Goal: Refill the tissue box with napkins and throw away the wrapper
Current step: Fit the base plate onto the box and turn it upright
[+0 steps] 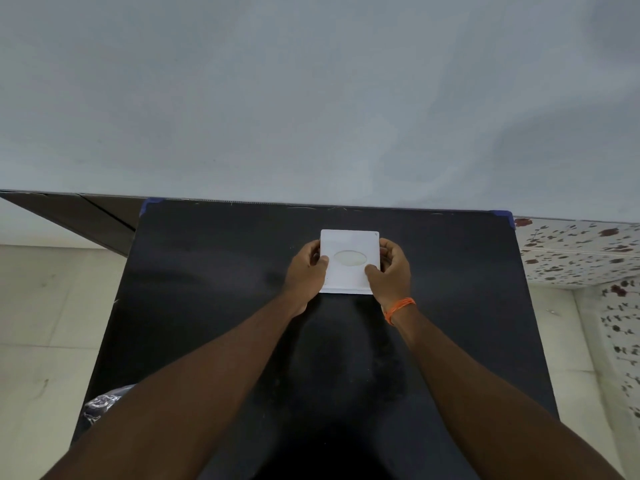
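Note:
A square white tissue box [349, 244] with an oval opening in its top sits on the black table [221, 271], toward the far edge. My left hand [306, 268] grips the box's left side, thumb on the top face. My right hand [389, 268] grips its right side the same way; an orange thread band circles that wrist. Something pale shows inside the oval. No loose napkin pack or wrapper is in view.
A grey wall [311, 98] rises right behind the table. Light floor tiles lie to the left, and a flower-patterned surface [581, 251] is on the right. A dark crumpled bag [104, 405] shows by the table's near left edge.

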